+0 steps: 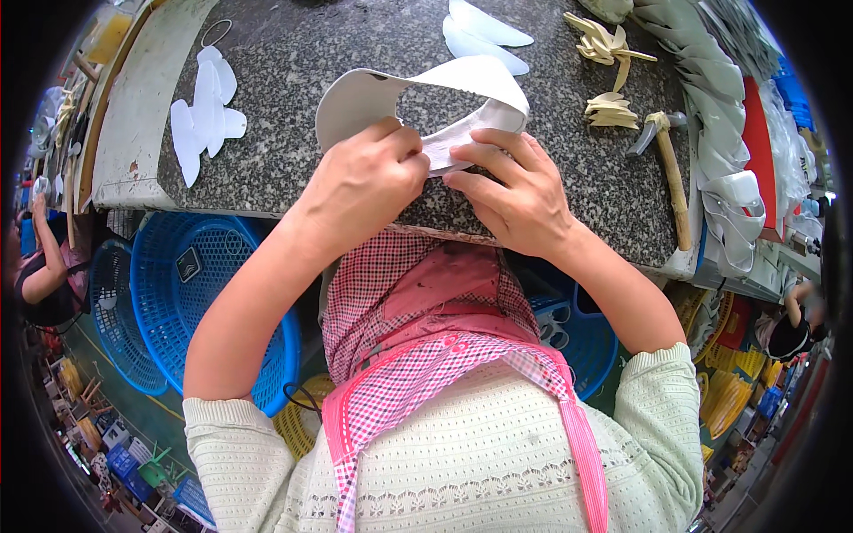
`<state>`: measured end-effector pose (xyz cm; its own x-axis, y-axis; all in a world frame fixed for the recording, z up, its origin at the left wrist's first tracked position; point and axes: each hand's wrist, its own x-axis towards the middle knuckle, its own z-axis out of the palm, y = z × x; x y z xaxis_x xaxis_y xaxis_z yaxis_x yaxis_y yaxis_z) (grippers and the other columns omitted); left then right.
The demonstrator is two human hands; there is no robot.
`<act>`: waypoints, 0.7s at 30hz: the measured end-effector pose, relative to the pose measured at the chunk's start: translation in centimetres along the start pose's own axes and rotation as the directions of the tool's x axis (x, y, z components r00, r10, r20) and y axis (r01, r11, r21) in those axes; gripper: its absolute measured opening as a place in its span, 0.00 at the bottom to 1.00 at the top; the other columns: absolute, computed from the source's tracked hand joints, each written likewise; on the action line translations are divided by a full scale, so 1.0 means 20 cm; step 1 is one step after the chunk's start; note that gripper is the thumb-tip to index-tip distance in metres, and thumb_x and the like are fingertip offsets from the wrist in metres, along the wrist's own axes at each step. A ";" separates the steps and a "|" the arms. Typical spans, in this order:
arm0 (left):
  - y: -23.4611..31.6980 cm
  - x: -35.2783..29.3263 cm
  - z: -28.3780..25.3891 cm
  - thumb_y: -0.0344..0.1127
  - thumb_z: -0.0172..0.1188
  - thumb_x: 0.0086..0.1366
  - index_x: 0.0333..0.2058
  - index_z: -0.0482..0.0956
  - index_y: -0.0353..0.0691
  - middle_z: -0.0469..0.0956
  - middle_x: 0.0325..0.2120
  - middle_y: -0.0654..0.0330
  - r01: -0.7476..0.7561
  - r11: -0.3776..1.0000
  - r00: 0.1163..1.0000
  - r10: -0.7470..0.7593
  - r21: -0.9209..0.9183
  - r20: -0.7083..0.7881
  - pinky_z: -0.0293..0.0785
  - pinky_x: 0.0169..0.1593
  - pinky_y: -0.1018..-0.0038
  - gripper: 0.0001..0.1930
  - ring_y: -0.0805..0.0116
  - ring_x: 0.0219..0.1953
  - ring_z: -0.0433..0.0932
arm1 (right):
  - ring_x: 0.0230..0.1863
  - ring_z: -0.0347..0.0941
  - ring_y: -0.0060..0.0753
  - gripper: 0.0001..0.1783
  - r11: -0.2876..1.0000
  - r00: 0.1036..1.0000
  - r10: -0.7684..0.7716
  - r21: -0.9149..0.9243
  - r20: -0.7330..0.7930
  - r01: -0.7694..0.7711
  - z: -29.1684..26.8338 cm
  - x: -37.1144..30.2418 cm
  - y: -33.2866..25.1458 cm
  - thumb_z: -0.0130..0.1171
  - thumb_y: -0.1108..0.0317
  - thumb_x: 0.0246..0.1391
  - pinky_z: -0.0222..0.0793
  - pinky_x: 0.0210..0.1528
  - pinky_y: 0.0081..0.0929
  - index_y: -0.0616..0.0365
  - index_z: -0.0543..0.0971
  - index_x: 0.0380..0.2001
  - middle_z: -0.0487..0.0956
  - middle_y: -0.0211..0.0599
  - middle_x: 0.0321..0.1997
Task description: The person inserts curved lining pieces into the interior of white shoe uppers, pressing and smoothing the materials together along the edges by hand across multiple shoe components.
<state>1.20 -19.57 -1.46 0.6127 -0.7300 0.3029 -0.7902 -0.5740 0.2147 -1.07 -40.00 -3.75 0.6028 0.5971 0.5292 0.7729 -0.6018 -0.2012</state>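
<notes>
A white shoe upper (351, 99), curved into an open loop, is held just above the front of the speckled stone slab (293, 53). My left hand (369, 182) is closed, its fingers pinching the loop's near edge. Beside it, my right hand (520, 191) grips the near right part between thumb and fingers. The fingertips of both hands meet close together at the near edge, and what lies under them is partly hidden.
White flat cut pieces (209, 107) lie at the left, and more white pieces (480, 40) at the back. Beige strips (611, 44) and a wooden-handled hammer (671, 173) lie right. Stacked white uppers (715, 107) line the right edge. Blue baskets (147, 284) stand below left.
</notes>
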 end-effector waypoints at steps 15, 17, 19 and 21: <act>-0.04 -0.01 0.04 0.28 0.60 0.45 0.31 0.75 0.38 0.73 0.29 0.61 -0.015 0.995 0.996 0.006 -0.099 -0.086 0.72 0.35 0.70 0.11 0.64 0.31 0.74 | 0.47 0.65 0.29 0.14 0.996 0.997 0.073 -0.043 0.020 -0.072 0.03 -0.01 0.00 0.56 0.67 0.33 0.54 0.51 0.37 0.47 0.78 0.30 0.72 0.25 0.38; 0.00 -0.01 0.04 0.28 0.60 0.44 0.32 0.76 0.38 0.73 0.29 0.61 -0.013 0.998 0.997 0.008 -0.058 -0.082 0.72 0.35 0.71 0.12 0.64 0.32 0.73 | 0.47 0.65 0.29 0.14 0.996 0.996 0.081 -0.028 0.020 -0.081 0.03 0.00 0.00 0.56 0.67 0.32 0.54 0.51 0.37 0.47 0.78 0.30 0.72 0.25 0.38; 0.04 0.00 0.03 0.27 0.60 0.42 0.32 0.76 0.37 0.73 0.31 0.61 0.003 0.997 1.000 -0.001 0.080 -0.024 0.72 0.34 0.72 0.13 0.66 0.32 0.73 | 0.46 0.65 0.29 0.14 0.996 0.995 0.092 -0.017 0.023 -0.092 0.03 -0.01 0.00 0.56 0.67 0.32 0.54 0.51 0.37 0.47 0.78 0.30 0.72 0.25 0.38; 0.05 0.00 0.03 0.27 0.60 0.41 0.32 0.76 0.36 0.73 0.32 0.61 -0.020 0.993 1.000 0.021 0.120 -0.006 0.73 0.34 0.72 0.14 0.66 0.32 0.73 | 0.47 0.65 0.29 0.14 0.996 0.997 0.081 -0.021 0.006 -0.081 0.03 0.00 0.00 0.57 0.67 0.32 0.54 0.51 0.36 0.47 0.78 0.29 0.73 0.25 0.38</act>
<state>0.40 -20.46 -1.84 0.5961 -0.7393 0.3132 -0.7943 -0.6000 0.0955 -0.92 -39.79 -4.27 0.6649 0.5494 0.5061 0.7169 -0.6596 -0.2258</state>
